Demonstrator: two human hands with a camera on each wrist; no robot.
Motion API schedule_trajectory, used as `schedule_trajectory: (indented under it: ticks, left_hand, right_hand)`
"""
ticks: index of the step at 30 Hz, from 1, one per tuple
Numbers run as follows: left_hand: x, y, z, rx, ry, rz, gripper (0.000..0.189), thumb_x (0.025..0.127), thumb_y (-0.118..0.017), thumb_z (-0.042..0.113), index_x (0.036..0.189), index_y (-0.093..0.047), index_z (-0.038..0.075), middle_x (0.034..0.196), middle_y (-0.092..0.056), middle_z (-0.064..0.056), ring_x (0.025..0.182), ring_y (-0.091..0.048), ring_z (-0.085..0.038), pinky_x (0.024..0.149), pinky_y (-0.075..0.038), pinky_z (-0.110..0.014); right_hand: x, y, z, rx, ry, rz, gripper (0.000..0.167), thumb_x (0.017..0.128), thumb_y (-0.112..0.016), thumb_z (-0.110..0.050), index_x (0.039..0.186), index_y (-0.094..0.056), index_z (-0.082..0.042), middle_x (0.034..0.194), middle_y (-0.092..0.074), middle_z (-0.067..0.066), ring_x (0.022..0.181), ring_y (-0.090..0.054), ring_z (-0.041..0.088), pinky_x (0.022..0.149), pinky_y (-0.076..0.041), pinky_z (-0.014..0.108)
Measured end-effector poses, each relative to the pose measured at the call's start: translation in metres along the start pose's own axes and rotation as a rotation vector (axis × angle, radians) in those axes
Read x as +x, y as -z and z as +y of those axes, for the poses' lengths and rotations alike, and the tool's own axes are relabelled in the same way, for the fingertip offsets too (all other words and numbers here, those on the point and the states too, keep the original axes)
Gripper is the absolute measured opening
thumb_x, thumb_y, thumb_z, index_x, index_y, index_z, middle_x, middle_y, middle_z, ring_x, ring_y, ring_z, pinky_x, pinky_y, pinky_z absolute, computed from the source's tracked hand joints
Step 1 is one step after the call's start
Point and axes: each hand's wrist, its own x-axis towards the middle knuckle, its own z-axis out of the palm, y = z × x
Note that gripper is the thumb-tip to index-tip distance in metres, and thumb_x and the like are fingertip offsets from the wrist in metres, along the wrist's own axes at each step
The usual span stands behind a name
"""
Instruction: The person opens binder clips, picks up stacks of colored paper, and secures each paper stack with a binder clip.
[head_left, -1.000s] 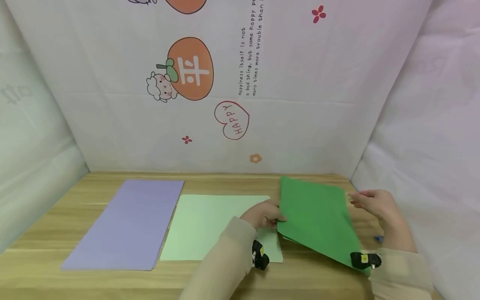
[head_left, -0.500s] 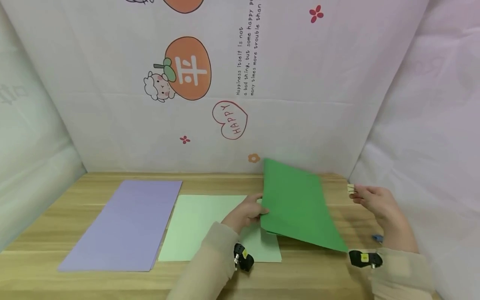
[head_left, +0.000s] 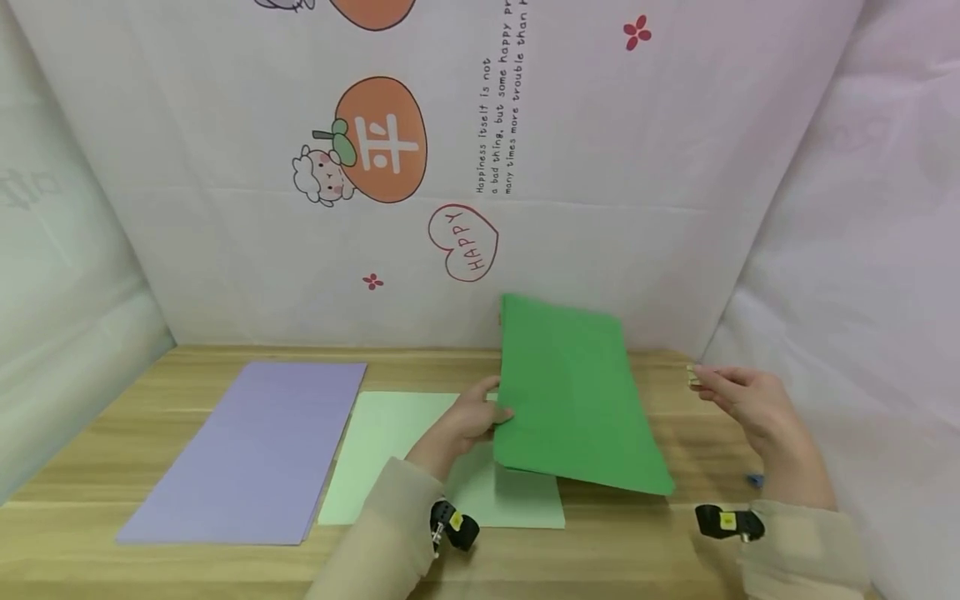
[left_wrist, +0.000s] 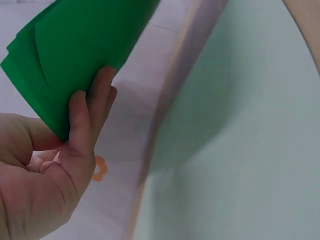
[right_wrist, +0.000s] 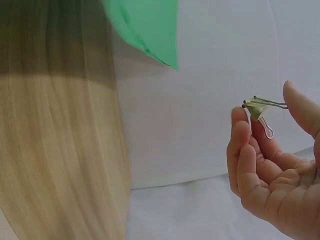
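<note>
— Where do we see the green paper [head_left: 570, 392]?
— Tilted above the counter [head_left: 615, 554], between the fingers [left_wrist: 80, 122] of the left hand [head_left: 468, 414]; nearby, we see the right hand [head_left: 750, 404] pinching a clip [right_wrist: 256, 111].

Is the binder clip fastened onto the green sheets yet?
No, the right hand holds the binder clip in the air, apart from the green sheets.

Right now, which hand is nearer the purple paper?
Left. The left hand grips the green sheets right of the purple paper; the right hand, holding a clip, is farther right.
</note>
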Motion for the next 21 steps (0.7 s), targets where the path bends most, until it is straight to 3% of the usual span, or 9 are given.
schedule_trajectory:
  ticks: [5,12,21]
  left_hand:
    - [-0.011,0.004,0.010,-0.015,-0.056,-0.004,0.051,0.099,-0.054,-0.001,0.147,-0.045,0.012,0.113,-0.071,-0.019,0.084,-0.071,-0.015,0.077,-0.060,-0.032]
    - [-0.033,0.020,0.021,-0.043,-0.100,0.021,0.052,0.098,-0.055,-0.003,0.147,-0.043,0.011,0.108,-0.072,-0.024,0.081,-0.072,-0.016,0.076,-0.061,-0.034]
    - [-0.059,0.050,0.048,-0.010,-0.171,0.096,0.057,0.100,-0.052,-0.002,0.151,-0.037,0.017,0.116,-0.069,-0.025,0.084,-0.072,-0.016,0.078,-0.060,-0.034]
  right_hand:
    - [-0.002,-0.007,-0.009,0.092,0.059,0.003,0.066,0.099,-0.060,-0.037,0.137,-0.040,0.012,0.096,-0.069,-0.023,0.091,-0.066,-0.006,0.081,-0.053,0.010]
    - [-0.009,-0.012,-0.016,0.238,0.094,0.008,0.039,0.099,-0.060,-0.036,0.124,-0.052,-0.007,0.094,-0.071,-0.020,0.089,-0.066,-0.002,0.078,-0.052,0.010]
    - [-0.010,-0.022,-0.035,0.461,0.166,-0.044,0.033,0.098,-0.063,-0.024,0.122,-0.050,-0.006,0.101,-0.071,-0.012,0.091,-0.068,0.002,0.080,-0.054,0.012]
